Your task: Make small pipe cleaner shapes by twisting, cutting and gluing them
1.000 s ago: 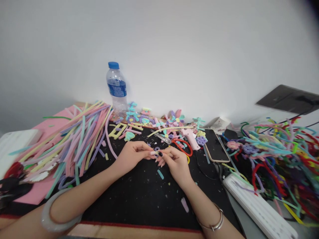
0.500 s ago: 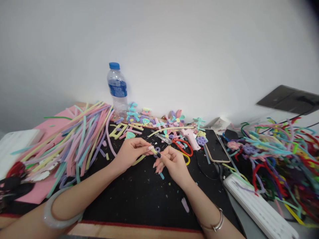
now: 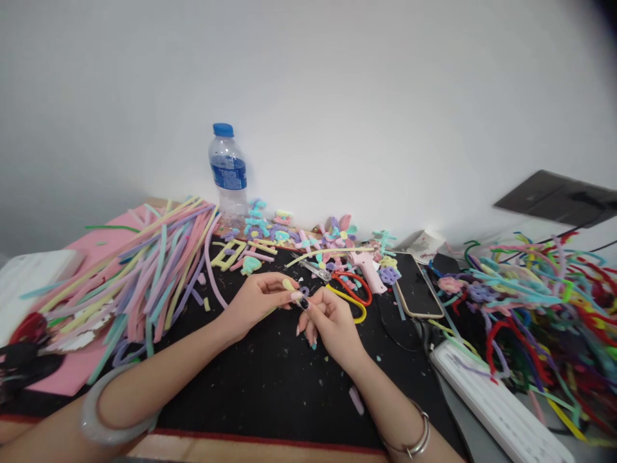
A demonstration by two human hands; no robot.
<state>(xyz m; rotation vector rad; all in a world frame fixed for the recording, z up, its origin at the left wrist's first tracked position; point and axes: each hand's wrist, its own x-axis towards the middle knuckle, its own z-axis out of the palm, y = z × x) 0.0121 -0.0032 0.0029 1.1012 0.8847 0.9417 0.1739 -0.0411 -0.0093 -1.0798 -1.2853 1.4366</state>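
Observation:
Above the black mat (image 3: pixel 270 399), my two hands meet fingertip to fingertip. My left hand (image 3: pixel 263 301) pinches a yellow fuzzy strip (image 3: pixel 288 284), whose short end sticks up over the fingers. Thumb and forefinger of my right hand (image 3: pixel 328 321) are pressed together at the same spot, and its other fingers are curled below; the piece between its tips is too small to make out. Just behind the hands lie red-handled scissors (image 3: pixel 354 286), a yellow handle loop (image 3: pixel 359 312) and a pink glue gun (image 3: pixel 369 270).
Many pastel fuzzy stems (image 3: pixel 159 263) lie on pink sheet at left. A bottle (image 3: pixel 229 173) stands by the wall. Small fuzzy shapes (image 3: pixel 279 233) line the back. To the right are a phone (image 3: pixel 419 286), a white power strip (image 3: pixel 496 405) and a colourful stem heap (image 3: pixel 530 289).
The yellow strip's end now points upward from my left fingers instead of lying toward my right hand. My right hand has shifted slightly left.

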